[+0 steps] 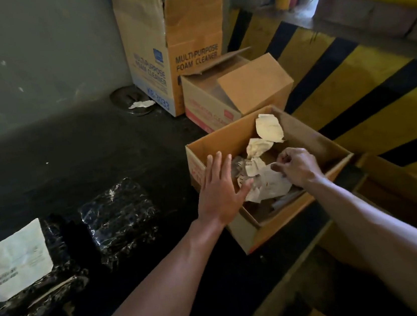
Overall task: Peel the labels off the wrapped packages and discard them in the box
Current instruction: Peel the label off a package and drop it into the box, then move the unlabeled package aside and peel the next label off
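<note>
Packages [81, 241] left of box [226, 140]; peeled labels [263, 166] inside.

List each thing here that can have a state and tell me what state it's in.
Discard box: open, holding crumpled labels.
Left package: label on.
Right package: no label showing.
Left hand: open, empty, over the box's near wall.
Right hand: fingers pinched on a label in the box.
Tall foam cleaner carton: upright.
</note>
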A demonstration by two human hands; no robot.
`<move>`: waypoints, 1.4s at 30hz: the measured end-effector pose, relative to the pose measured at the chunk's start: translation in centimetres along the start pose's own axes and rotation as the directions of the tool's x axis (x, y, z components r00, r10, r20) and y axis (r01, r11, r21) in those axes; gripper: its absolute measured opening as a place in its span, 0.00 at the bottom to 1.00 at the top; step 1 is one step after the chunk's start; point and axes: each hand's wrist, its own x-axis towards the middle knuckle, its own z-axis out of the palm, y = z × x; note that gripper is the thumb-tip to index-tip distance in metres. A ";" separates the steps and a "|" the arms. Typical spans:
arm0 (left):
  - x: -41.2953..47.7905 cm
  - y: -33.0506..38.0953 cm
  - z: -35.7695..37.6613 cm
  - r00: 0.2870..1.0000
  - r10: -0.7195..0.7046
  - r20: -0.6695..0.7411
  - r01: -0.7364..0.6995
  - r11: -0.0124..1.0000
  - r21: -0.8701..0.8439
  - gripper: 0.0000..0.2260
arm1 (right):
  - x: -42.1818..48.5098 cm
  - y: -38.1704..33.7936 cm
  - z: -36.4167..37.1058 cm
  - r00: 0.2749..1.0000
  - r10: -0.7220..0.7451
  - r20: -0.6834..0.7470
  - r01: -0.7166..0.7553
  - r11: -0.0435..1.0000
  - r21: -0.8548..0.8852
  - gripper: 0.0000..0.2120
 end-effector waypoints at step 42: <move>-9.9 -22.8 -8.5 0.655 -0.740 -0.154 0.545 0.604 -0.582 0.38 | -3.7 -14.7 27.7 0.812 -0.327 0.484 0.402 0.914 -0.055 0.42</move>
